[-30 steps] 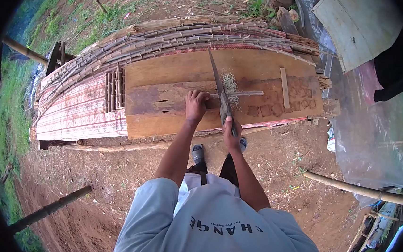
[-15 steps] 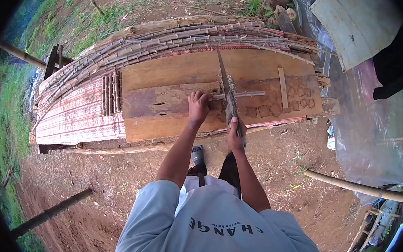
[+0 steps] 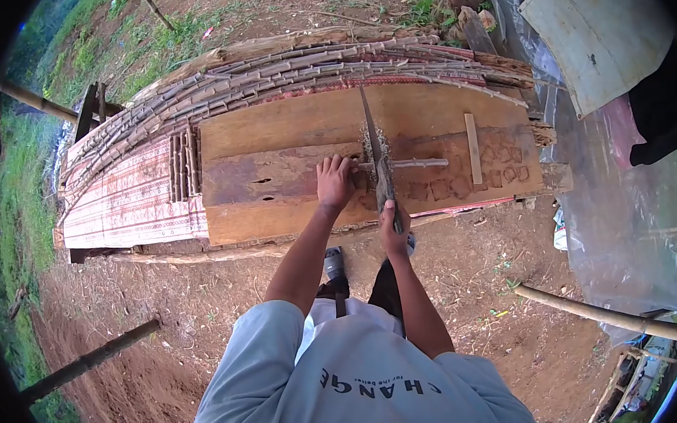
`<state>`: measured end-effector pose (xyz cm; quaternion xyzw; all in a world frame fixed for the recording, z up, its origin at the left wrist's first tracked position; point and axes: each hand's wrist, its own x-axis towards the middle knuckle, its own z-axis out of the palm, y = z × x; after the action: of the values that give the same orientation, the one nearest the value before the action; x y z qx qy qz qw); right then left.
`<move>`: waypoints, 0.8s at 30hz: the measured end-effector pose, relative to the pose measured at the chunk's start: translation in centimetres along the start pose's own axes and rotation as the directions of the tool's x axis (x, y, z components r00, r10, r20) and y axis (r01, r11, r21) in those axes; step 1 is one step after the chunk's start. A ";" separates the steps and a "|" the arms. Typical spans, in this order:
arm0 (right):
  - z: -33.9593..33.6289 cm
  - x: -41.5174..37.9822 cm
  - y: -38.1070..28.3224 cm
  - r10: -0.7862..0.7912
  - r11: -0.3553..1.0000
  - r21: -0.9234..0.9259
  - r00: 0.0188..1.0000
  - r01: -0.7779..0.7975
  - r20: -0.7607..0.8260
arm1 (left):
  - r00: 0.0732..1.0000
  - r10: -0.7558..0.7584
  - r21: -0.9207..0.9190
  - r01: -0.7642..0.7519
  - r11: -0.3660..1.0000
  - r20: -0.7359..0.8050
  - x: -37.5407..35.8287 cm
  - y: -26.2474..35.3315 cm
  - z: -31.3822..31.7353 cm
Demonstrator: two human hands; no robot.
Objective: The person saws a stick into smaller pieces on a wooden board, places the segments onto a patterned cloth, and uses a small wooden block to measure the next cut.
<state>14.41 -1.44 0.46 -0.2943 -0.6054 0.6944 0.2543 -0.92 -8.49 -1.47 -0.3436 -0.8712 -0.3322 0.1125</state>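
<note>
My right hand (image 3: 395, 227) is closed round the dark wooden handle of a saw (image 3: 371, 125), whose blade points away from me across the board. My left hand (image 3: 335, 181) grips one end of a thin stick (image 3: 414, 163) lying crosswise on the wooden board (image 3: 284, 124). The saw lies across this stick just right of my left hand. Pale sawdust is scattered along both sides of the blade. A flat wooden strip (image 3: 473, 149) rests on the board further right.
Long knobbly stems (image 3: 265, 80) lie along the table's far side. Several short cut pieces (image 3: 184, 164) sit on the red-patterned cloth (image 3: 127, 196) at left. Plastic sheeting (image 3: 617, 213) hangs at right. Poles (image 3: 601, 312) jut in from both sides.
The saw and my right hand have shifted slightly toward me. My left hand keeps its hold on the stick.
</note>
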 end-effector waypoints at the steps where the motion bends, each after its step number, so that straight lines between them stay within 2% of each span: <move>1: -0.1 0.0 0.1 -0.002 1.000 0.013 1.000 0.001 0.004 | 1.000 0.004 0.022 -0.004 1.000 0.012 0.0 0.1 0.0; 2: -0.1 -0.1 0.2 0.000 1.000 0.014 1.000 -0.001 0.003 | 1.000 0.005 0.024 -0.005 1.000 0.014 0.0 0.2 -0.1; 4: -0.2 0.0 0.0 -0.005 1.000 -0.015 1.000 0.006 0.012 | 0.999 0.037 0.180 -0.043 0.983 0.032 0.3 0.5 -0.4; 5: -0.1 0.0 0.0 -0.007 1.000 -0.012 1.000 0.007 0.007 | 0.998 0.043 0.180 -0.049 0.983 0.034 0.6 0.5 -0.7; 7: 0.0 -0.1 0.0 0.013 1.000 0.010 1.000 -0.013 -0.012 | 0.983 0.108 0.226 -0.140 0.964 0.151 0.9 0.6 -1.5; 8: 0.0 -0.1 0.0 0.013 1.000 0.012 1.000 -0.013 -0.015 | 0.982 0.111 0.226 -0.144 0.963 0.152 1.1 0.5 -1.8; 10: 0.1 -0.1 -0.4 0.024 1.000 0.015 1.000 -0.023 -0.016 | 0.960 0.109 0.071 -0.132 0.989 0.257 1.7 0.0 -1.7; 13: 0.3 -0.3 -1.1 0.050 0.998 0.051 0.998 -0.049 -0.024 | 0.965 0.109 0.151 -0.148 0.977 0.238 1.3 0.2 -1.3; 19: 0.2 -0.1 -0.9 0.015 0.999 0.030 1.000 -0.014 -0.021 | 0.976 0.171 0.123 -0.188 0.974 0.132 0.8 -0.5 -0.6; 24: 0.3 0.2 -0.5 0.010 1.000 0.013 1.000 -0.010 -0.027 | 0.983 0.145 0.125 -0.158 0.980 0.110 0.7 -0.2 -0.8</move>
<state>14.05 -1.49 0.98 -0.3053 -0.5959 0.6955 0.2608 -1.67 -8.77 -0.66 -0.4169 -0.8672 -0.2462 0.1162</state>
